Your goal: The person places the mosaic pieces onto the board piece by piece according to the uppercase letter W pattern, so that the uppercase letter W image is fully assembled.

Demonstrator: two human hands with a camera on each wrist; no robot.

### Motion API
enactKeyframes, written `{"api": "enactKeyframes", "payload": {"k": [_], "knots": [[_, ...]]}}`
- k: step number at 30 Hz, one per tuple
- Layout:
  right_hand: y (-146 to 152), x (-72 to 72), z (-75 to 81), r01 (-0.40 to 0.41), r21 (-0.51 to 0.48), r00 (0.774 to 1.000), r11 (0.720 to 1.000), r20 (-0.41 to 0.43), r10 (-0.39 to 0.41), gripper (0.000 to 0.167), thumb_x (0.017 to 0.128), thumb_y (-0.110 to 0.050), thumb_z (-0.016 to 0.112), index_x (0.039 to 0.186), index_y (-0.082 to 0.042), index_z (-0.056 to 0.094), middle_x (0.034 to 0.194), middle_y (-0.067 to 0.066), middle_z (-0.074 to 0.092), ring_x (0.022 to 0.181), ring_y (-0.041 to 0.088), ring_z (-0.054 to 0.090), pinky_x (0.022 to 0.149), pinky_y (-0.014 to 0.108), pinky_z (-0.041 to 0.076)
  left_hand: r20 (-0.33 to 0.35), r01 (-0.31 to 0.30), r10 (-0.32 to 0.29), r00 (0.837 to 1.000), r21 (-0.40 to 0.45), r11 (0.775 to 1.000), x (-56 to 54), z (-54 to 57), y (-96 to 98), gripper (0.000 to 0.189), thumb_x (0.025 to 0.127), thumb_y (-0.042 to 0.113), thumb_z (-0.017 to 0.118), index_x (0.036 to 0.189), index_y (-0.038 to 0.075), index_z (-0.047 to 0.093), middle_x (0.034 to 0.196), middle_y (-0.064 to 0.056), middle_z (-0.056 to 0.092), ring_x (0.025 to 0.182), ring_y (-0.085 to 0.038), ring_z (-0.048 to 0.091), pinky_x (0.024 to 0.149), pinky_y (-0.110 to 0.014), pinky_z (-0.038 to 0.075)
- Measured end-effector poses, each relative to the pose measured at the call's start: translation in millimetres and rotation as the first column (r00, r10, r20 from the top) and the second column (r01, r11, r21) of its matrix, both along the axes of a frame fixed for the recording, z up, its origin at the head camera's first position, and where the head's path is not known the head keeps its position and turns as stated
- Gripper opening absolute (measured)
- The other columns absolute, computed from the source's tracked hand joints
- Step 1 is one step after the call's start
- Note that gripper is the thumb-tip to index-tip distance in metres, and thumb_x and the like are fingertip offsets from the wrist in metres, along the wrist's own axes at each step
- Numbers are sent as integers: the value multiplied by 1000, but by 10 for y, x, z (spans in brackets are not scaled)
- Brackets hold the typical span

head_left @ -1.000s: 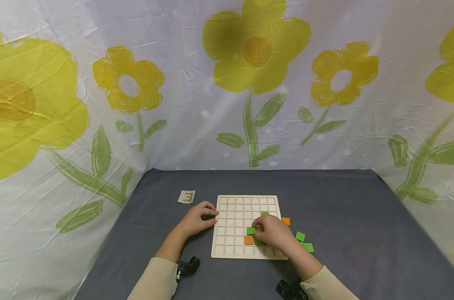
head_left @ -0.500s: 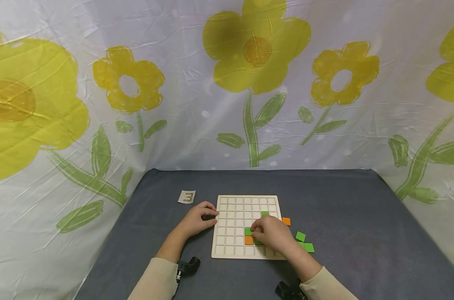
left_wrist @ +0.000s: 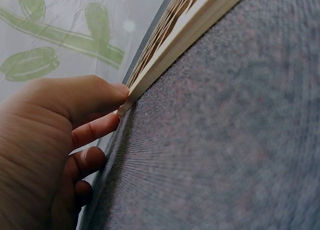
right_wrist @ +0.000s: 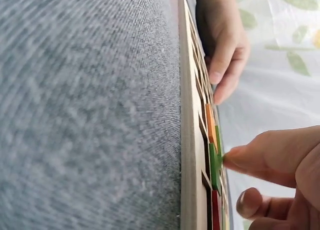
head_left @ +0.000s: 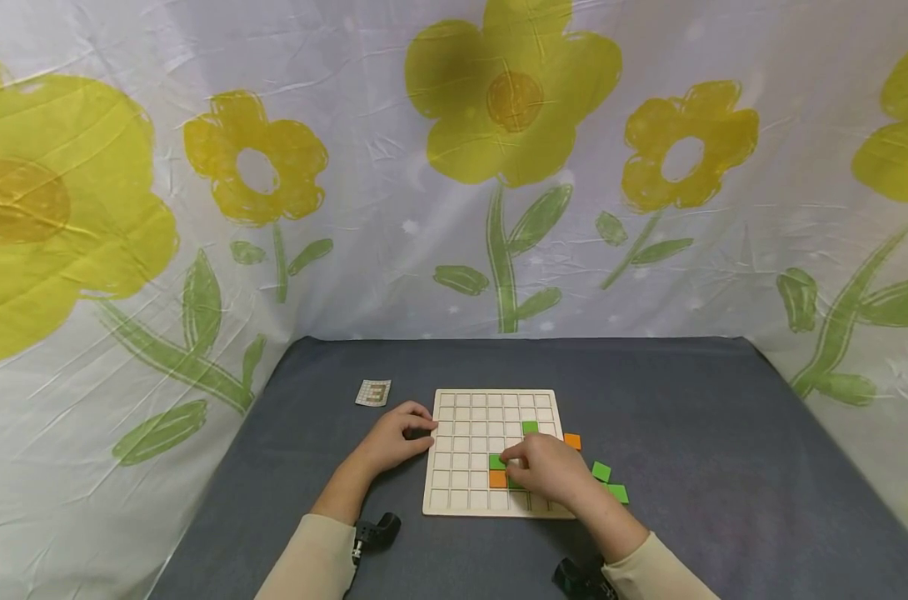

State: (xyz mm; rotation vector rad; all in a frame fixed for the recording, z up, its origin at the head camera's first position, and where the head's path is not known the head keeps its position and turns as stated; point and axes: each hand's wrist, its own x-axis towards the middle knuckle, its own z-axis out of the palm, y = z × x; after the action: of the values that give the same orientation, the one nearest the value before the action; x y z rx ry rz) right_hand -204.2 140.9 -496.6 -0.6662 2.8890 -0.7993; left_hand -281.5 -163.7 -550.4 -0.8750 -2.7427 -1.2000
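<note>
A pale wooden grid board (head_left: 461,414) lies on the dark cloth. My left hand (head_left: 389,440) rests at its left edge, thumb and index fingertips touching the rim; the left wrist view shows the thumb (left_wrist: 117,92) on that edge. My right hand (head_left: 550,468) is over the board's right half, its fingertips at a green tile (head_left: 496,461) seated in a cell. Directly below that sits an orange tile (head_left: 497,479). In the right wrist view, the thumb (right_wrist: 237,157) is right beside green tiles (right_wrist: 214,166), with a red tile (right_wrist: 216,210) nearer. The palm hides several cells.
Another green tile (head_left: 530,427) sits higher on the board. Off its right side lie an orange tile (head_left: 571,442) and loose green tiles (head_left: 601,472). A small printed card (head_left: 373,393) lies beyond the left hand. Flowered curtains surround the table (head_left: 671,400).
The green tile at my right fingertips has shifted slightly left and now sits squarely in the cell above the orange tile. My left hand stays at the board's edge.
</note>
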Motion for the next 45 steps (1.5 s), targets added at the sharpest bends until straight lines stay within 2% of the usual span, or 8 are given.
{"api": "enactKeyframes", "payload": {"k": [3,7,9,13,16,22,32,45], "knots": [[1,11,11,-24,-1,1000,1000,-2,24,25,90,-10,67,109,-15,83,57,-7,57,50,6,30,47,26,21,3,-5,5,1000,-2,1000,0,-5,3,24,92,13,78,115,9,79,114,4,61,96,-15,59,85,-37,51],[1,26,23,-52,10,999,999,-3,52,24,92,-11,68,109,-15,83,88,0,76,54,8,31,49,27,22,7,-10,10,1000,-4,1000,-4,-13,7,24,92,13,79,115,10,80,114,5,61,96,-14,59,86,-38,51],[0,35,32,-52,26,999,998,-2,52,24,93,-11,68,111,-15,83,107,0,77,55,7,33,49,27,23,6,-12,12,1000,-4,1000,-6,-14,9,23,92,13,79,115,9,80,114,5,61,96,-14,59,85,-38,51],[-1,51,47,-43,47,999,998,16,42,26,94,-13,68,116,-15,81,113,2,76,50,8,27,47,27,20,5,-15,15,1000,-7,1000,-9,-11,9,23,92,13,79,115,9,80,114,5,61,95,-14,58,85,-37,51],[-2,66,58,-44,58,999,997,0,44,25,94,-14,69,115,-16,82,110,1,76,51,9,30,46,27,22,7,-14,14,1000,-6,1000,-11,-9,4,23,92,13,79,115,9,80,114,5,61,93,-14,58,84,-37,50],[-13,80,67,-102,75,992,992,-65,107,20,92,-16,71,106,-22,84,82,-8,59,62,8,41,51,27,34,10,0,0,1000,-6,1000,-8,0,-2,23,93,14,78,115,9,79,115,4,61,93,-13,57,83,-36,50],[6,68,60,-87,62,995,994,-51,91,20,93,-15,71,107,-21,84,82,-9,60,64,8,43,52,28,35,11,3,-3,1000,-1,1000,-9,5,1,24,93,13,78,116,9,79,116,3,61,95,-15,58,85,-37,50],[442,-136,146,157,0,987,988,-21,-157,20,93,-13,73,112,-14,80,89,-3,58,74,16,48,63,35,42,15,0,0,1000,2,1000,-20,-12,0,24,92,13,79,115,10,79,115,5,61,94,-14,58,84,-36,50]]}}
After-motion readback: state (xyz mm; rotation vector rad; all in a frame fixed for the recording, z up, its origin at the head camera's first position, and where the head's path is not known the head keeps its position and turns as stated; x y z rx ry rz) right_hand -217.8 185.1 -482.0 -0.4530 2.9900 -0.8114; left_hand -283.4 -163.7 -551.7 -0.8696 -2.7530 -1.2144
